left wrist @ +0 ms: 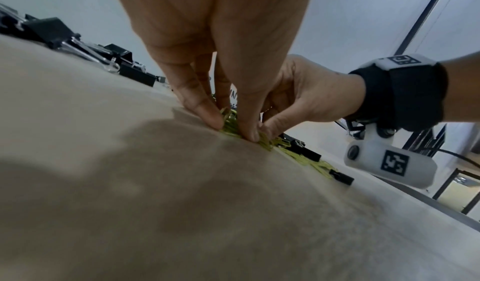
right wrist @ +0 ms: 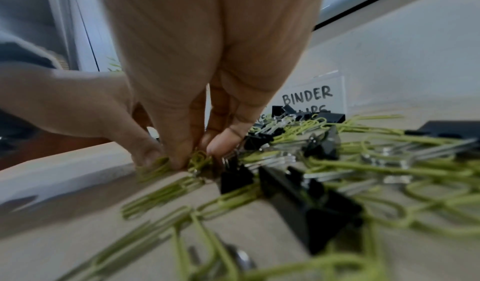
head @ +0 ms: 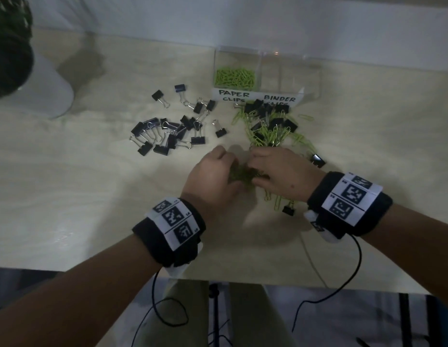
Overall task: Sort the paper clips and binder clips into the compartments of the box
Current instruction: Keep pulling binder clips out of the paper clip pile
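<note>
The left hand (head: 212, 176) and right hand (head: 280, 171) meet, fingers curled, pinching together a bunch of thin green wire paper clips (head: 243, 174) on the pale wooden desk (head: 92, 196). Black metal binder clips (head: 270, 121) lie tangled in the loose pile just beyond. One could ride along into the clear plastic box (head: 265, 71), whose left compartment already holds paper clips, and end up missorted.

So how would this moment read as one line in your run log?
both hands: left hand and right hand gathering green paper clips on table | paper-clip compartment: partly filled | binder-clip compartment: empty
</note>
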A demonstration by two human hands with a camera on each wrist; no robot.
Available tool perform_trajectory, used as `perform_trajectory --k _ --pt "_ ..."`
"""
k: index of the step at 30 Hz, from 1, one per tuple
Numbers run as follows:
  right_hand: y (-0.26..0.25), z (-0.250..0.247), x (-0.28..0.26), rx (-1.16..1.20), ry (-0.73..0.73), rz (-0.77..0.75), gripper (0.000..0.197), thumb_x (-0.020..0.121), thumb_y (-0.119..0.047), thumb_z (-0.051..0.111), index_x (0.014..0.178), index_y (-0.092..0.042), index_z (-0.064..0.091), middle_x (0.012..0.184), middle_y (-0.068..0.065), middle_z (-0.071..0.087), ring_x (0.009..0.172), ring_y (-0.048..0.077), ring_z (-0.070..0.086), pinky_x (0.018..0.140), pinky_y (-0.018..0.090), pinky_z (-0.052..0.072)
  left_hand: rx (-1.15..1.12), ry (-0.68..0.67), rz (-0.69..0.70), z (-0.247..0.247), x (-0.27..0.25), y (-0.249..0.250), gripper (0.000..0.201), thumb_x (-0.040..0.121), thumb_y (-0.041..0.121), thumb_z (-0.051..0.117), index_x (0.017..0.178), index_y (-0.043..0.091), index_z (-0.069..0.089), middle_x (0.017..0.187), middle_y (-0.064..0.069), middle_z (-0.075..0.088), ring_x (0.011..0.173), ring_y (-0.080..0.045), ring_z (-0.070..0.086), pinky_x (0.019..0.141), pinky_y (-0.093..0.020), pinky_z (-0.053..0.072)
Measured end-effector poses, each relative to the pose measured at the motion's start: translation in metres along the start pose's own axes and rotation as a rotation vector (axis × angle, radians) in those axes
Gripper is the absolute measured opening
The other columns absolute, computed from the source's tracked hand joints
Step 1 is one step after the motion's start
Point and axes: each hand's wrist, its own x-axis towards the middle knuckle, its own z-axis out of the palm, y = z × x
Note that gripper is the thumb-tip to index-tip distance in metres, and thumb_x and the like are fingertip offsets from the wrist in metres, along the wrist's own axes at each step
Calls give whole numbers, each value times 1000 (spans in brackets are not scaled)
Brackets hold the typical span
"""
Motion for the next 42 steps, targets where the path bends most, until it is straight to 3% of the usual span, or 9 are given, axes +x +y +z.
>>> perform_trajectory --k 7,12,16,22,26,30,34,40,42 --pt "5 2 1 70 145 44 9 80 -6 60 81 -6 68 76 2 60 64 11 48 61 28 45 54 -65 79 -9 13 -3 15 81 18 64 89 6 63 91 -9 56 80 -27 56 66 -31 41" --pt "12 -18 -7 440 278 189 14 76 -3 70 86 -13 74 75 -5 68 63 7 61 62 12 51 30 -130 144 -19 19 -11 15 82 22 66 77 13 55 77 1 50 73 -22 54 62 -26 33" --pt "14 -58 0 598 389 238 14 77 -6 73 87 -16 71 77 -7 69 64 6 63 64 12 53 -105 -117 177 -37 21 -14 17 80 21 71 74 10 59 73 -2 60 67 -18 57 59 -29 44" --pt "18 -107 73 322 536 167 12 80 -12 69 91 -14 72 78 -5 66 60 -9 55 63 1 44 -218 96 142 -85 53 -6 11 78 22 74 78 14 66 66 8 62 57 2 54 57 -9 41" --pt "19 -109 107 192 466 207 18 80 -8 66 97 -12 72 93 2 70 77 7 62 76 11 47 -243 242 80 -109 86 -1 14 78 26 73 83 14 67 75 3 67 67 -8 63 60 -14 48" --pt "29 -99 71 289 569 239 15 79 -9 69 92 -13 72 86 -1 68 71 4 61 69 3 45 -170 343 80 -112 121 4 17 78 25 71 83 9 68 80 -4 68 73 -18 66 71 -28 55" --pt "29 -66 3 351 401 275 14 82 -9 67 90 -20 70 77 -12 63 63 -9 56 62 -1 41 -18 225 72 -99 141 8 19 76 23 73 89 11 68 92 -6 66 83 -21 62 82 -38 54" --pt "22 -14 -71 294 249 273 4 76 -11 72 76 -15 70 70 -4 62 60 5 55 59 21 48 49 268 219 -72 99 26 23 82 21 68 103 13 64 107 -7 57 91 -21 57 82 -36 48" --pt "17 3 -84 279 247 237 7 73 -18 74 73 -15 67 68 -7 57 59 8 52 57 27 47 0 79 323 -48 69 39 19 84 18 65 102 12 66 103 -6 57 88 -17 53 78 -33 45"
